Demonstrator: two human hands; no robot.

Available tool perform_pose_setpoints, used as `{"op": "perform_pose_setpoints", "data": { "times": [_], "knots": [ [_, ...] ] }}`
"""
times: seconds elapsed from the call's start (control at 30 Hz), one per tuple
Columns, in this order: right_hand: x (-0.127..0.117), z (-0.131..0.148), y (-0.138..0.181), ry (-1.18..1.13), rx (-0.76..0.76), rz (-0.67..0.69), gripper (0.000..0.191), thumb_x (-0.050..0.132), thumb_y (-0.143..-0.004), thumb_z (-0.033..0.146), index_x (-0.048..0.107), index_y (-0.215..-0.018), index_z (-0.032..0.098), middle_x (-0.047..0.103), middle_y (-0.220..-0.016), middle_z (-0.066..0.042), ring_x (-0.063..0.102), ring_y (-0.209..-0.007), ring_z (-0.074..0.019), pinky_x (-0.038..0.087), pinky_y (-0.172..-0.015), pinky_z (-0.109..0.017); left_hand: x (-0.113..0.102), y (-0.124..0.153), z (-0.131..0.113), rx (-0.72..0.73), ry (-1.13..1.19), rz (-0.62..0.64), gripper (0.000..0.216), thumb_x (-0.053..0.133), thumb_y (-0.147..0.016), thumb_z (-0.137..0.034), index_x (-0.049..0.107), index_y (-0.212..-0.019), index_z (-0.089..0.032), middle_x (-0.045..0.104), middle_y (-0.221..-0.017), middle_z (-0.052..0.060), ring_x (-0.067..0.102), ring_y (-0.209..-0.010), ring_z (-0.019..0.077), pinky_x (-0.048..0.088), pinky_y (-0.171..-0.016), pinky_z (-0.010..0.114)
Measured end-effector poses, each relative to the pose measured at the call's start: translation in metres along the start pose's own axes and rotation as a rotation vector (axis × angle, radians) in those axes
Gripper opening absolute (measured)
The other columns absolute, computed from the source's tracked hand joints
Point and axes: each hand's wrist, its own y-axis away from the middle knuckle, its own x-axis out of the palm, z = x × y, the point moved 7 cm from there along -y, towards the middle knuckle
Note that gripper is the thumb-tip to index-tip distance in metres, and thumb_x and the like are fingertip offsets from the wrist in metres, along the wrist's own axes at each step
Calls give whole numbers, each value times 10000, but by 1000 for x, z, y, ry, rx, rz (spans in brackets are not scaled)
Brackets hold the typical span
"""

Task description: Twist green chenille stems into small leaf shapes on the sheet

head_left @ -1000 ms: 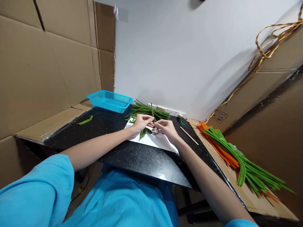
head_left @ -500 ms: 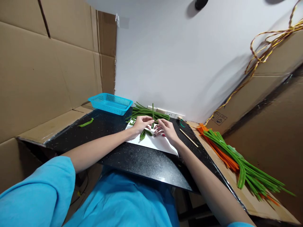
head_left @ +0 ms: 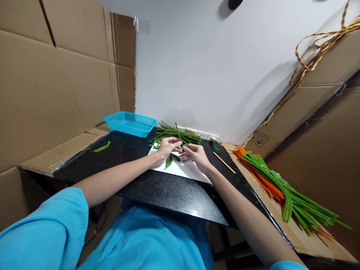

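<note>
Green stem (head_left: 177, 130), fuzzy, upright with a slight lean, is at your hands above the white sheet (head_left: 185, 172). Your left hand (head_left: 168, 149) has thumb and forefinger pinched on it. Your right hand (head_left: 197, 155) has bent fingers around its lower end; whether they grip it, cannot tell, as that end is hidden between your hands.

Surroundings: two leaf-shaped loops (head_left: 169, 161) lie on the sheet just below your hands. Beyond, a bundle of green stems (head_left: 194, 138) lies across the back of the black bench (head_left: 171, 193); your hands partly cover sheet and bundle. Behind the bundle, a socket strip (head_left: 203, 135) runs along the foot of the white wall (head_left: 197, 75). To your left: blue basket (head_left: 114, 122) at the back, a loose green strip (head_left: 101, 147) nearer. To your right: thin stick (head_left: 224, 162), then orange strips (head_left: 261, 181) with green strips (head_left: 305, 204) over them on cardboard. Twisted wire (head_left: 305, 68) hangs above these.

Labels: small printed symbols (head_left: 262, 140) in boxes on the right-hand cardboard (head_left: 323, 138); too small to read.
</note>
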Motion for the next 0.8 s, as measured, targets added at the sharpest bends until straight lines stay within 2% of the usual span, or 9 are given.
{"op": "perform_pose_setpoints", "data": {
  "times": [0.1,0.2,0.4,0.53,0.7,0.8],
  "knots": [
    [0,2,1,5,2,-1,517,854,-756,643,707,-821,152,750,-738,-93,755,-639,-226,660,-617,-352,2,1,0,5,-8,18,162,842,-813,-130,691,-861,-95,669,-744,25,669,-623,124,603,-661,298],
    [0,5,2,12,-30,-17,479,874,-752,600,695,-823,161,722,-701,-58,722,-594,-201,649,-580,-343,2,0,0,18,-31,49,202,861,-789,-167,683,-862,-106,675,-778,31,669,-627,131,587,-662,310],
    [-3,11,2,42,-35,-51,439,918,-706,517,700,-830,157,717,-722,-39,673,-548,-151,606,-538,-285,-10,-9,-8,95,-169,3,246,842,-788,-287,766,-964,-133,727,-869,69,612,-639,117,428,-544,237],
    [-2,9,2,31,12,-2,444,938,-685,490,705,-832,142,723,-714,-47,665,-543,-139,613,-555,-280,-14,-12,-13,153,-214,-4,319,867,-745,-375,792,-953,-146,737,-880,76,573,-646,120,399,-532,237],
    [-3,5,2,26,51,-7,491,968,-660,440,727,-972,147,774,-773,-81,715,-576,-180,628,-573,-305,-12,-10,-11,120,-192,21,387,891,-695,-448,758,-886,-139,691,-825,58,578,-640,128,403,-499,234],
    [-8,9,0,44,0,-23,509,945,-696,466,753,-1056,161,799,-883,-98,749,-657,-201,645,-631,-329,-10,-9,-12,103,-188,45,384,898,-683,-438,745,-861,-135,676,-793,49,588,-624,129,404,-492,232]
  ]
}}
